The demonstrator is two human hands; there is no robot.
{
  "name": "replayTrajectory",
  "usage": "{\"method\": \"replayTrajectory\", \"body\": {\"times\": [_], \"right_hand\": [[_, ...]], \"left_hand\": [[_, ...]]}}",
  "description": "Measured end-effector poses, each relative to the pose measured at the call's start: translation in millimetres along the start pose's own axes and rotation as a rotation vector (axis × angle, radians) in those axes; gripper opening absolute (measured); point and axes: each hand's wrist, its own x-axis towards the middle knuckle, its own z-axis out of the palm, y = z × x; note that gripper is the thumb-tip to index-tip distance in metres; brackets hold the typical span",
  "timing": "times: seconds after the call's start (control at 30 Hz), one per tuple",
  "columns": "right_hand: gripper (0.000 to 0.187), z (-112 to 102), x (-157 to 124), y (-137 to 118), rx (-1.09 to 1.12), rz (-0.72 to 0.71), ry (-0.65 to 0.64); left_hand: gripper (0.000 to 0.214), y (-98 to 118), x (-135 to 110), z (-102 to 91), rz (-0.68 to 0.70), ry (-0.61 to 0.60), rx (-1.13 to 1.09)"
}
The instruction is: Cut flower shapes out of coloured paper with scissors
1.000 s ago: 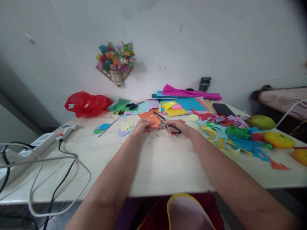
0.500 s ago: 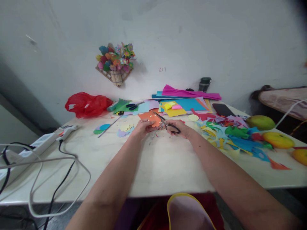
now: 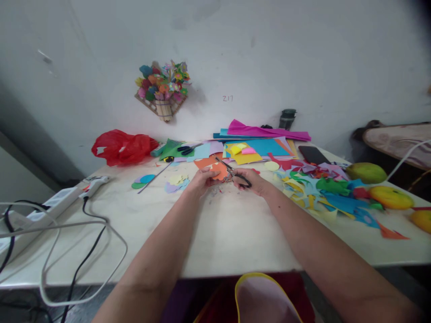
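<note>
- While both forearms point(image 3: 168, 229) stretch in over the near edge of the table point(image 3: 235, 251), the working spot lies between them, near the middle.
- Small scraps point(image 3: 213, 194) lie just on the near side of the hands.
- The left hand point(image 3: 203, 179) pinches a piece of orange paper point(image 3: 220, 171) between thumb and fingers, gripping its left side; the paper sits directly to that hand's right, between the two hands.
- The right hand point(image 3: 253, 179) is curled around the handles of black-handled scissors point(image 3: 231, 171); which fingers pass through the loops I cannot tell.
- The scissors' long axis slants away from the person and leftward, so the blades cross by the paper's right side, that edge being nearer the right hand. Whether they touch it is too small to tell.
- Just beyond the left fingertips, more orange paper shows; I cannot tell if it joins the held piece.
- Farther back, a yellow sheet point(image 3: 249, 159) lies on other coloured papers point(image 3: 266, 146).
</note>
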Motion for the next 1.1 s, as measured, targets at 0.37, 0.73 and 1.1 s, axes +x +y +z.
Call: {"method": "replayTrajectory", "body": {"times": [0.37,0.73,1.1], "right_hand": [[0.028,2.3,3.0,2.2,0.001,-0.017,0.027],[0.034,6.6,4.3,4.0,0.011,-0.047,0.066],[0.035,8.6,8.4,7.9,0.018,-0.059,0.097]], "left_hand": [[0.016,1.0,0.6,4.8,-0.007,0.013,-0.003],[0.014,-2.0,2.4,8.9,0.000,0.043,-0.004],[0.019,-3.3,2.2,14.0,0.007,0.119,-0.048]]}}
